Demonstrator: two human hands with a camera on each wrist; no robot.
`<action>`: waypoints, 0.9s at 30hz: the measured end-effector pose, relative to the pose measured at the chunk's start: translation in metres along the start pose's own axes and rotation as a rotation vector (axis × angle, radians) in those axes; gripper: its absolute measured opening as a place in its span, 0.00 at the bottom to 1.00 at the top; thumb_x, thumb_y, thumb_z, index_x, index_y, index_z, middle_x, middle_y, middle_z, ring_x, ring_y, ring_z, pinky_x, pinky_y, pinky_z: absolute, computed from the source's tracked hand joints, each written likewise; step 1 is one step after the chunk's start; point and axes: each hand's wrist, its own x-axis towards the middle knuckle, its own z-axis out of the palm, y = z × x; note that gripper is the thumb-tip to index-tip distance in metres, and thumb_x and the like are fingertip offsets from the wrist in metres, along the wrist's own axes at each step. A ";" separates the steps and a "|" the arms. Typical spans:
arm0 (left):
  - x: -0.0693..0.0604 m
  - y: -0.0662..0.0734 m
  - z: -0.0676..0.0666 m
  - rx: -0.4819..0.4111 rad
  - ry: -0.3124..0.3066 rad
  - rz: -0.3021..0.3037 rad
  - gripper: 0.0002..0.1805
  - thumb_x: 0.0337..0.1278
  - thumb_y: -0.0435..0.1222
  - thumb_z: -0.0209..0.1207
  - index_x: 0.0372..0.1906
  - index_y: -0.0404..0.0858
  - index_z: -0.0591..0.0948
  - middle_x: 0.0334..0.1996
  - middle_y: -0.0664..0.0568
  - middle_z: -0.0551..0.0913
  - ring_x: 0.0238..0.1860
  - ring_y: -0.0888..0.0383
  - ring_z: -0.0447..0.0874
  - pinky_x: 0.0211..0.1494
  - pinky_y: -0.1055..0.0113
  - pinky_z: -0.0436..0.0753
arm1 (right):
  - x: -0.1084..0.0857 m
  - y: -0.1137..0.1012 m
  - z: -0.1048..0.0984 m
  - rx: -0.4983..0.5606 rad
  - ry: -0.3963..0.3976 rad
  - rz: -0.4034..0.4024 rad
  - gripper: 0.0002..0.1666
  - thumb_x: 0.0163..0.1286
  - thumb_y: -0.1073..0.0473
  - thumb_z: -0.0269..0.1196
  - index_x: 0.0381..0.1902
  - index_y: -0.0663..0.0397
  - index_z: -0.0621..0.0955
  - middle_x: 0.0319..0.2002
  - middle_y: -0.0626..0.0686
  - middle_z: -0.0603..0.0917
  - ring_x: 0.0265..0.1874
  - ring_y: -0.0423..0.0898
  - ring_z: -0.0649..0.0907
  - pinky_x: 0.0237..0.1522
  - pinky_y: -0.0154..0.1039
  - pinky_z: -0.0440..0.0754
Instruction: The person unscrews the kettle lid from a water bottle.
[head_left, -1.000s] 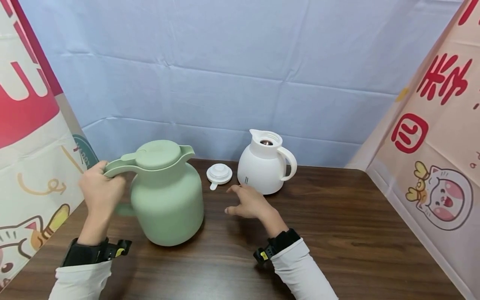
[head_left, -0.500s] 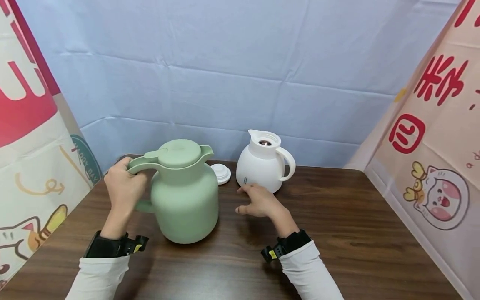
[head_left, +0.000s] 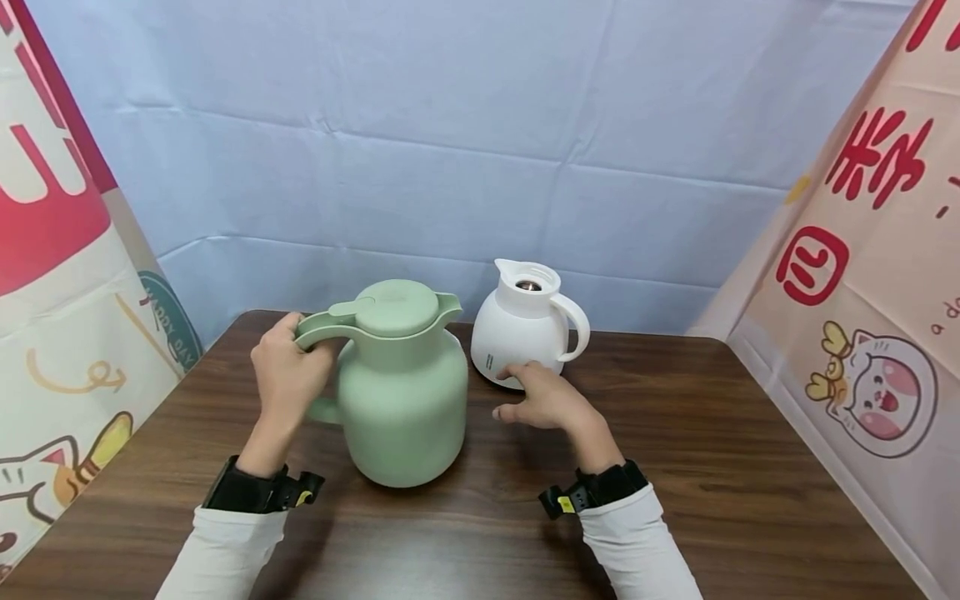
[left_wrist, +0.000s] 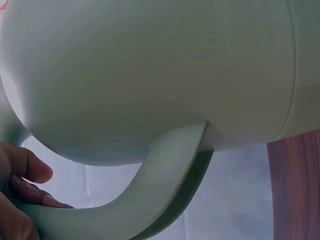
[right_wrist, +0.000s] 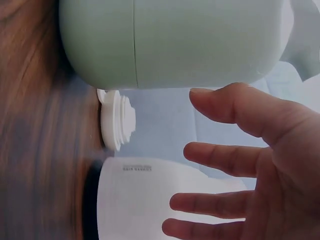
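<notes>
A large pale green thermos jug (head_left: pixel 405 408), its lid on, stands upright at the middle left in the head view. My left hand (head_left: pixel 288 367) grips its handle (left_wrist: pixel 165 185) near the top, fingers curled round it. Behind and to the right is a smaller white thermos jug (head_left: pixel 510 333) with its mouth uncovered and its handle to the right. In front of the white jug, my right hand (head_left: pixel 547 396) holds nothing, its fingers (right_wrist: pixel 215 205) spread and fairly straight. Whether the green jug's base touches the table cannot be told.
A white stopper lid (right_wrist: pixel 117 120) lies on the table between the jugs in the right wrist view; the green jug hides it in the head view. Behind the wooden table (head_left: pixel 712 467) hangs a pale blue cloth (head_left: pixel 375 167). Printed cloths (head_left: pixel 862 333) flank both sides.
My left hand has moved the green jug to the right, and it now covers the lid in the head view. My right hand has shifted slightly right. The white jug has stayed put.
</notes>
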 end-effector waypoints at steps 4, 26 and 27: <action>-0.003 0.006 0.007 -0.036 -0.003 0.035 0.22 0.49 0.33 0.64 0.14 0.40 0.62 0.08 0.56 0.54 0.09 0.61 0.47 0.16 0.64 0.54 | -0.005 0.006 -0.005 0.010 0.009 0.000 0.30 0.56 0.52 0.68 0.55 0.57 0.75 0.52 0.58 0.76 0.53 0.56 0.74 0.50 0.51 0.72; -0.018 0.042 0.051 -0.150 -0.090 0.030 0.16 0.52 0.29 0.59 0.20 0.39 0.64 0.12 0.55 0.54 0.10 0.60 0.50 0.15 0.65 0.58 | -0.024 0.035 -0.019 0.052 0.036 0.059 0.29 0.57 0.54 0.67 0.54 0.61 0.75 0.51 0.58 0.77 0.49 0.56 0.76 0.46 0.51 0.73; -0.018 0.043 0.052 -0.153 -0.091 0.033 0.15 0.52 0.28 0.58 0.20 0.39 0.63 0.12 0.55 0.53 0.10 0.60 0.50 0.15 0.65 0.58 | -0.024 0.037 -0.020 0.046 0.035 0.058 0.29 0.57 0.54 0.67 0.54 0.60 0.75 0.50 0.58 0.77 0.49 0.56 0.76 0.46 0.51 0.73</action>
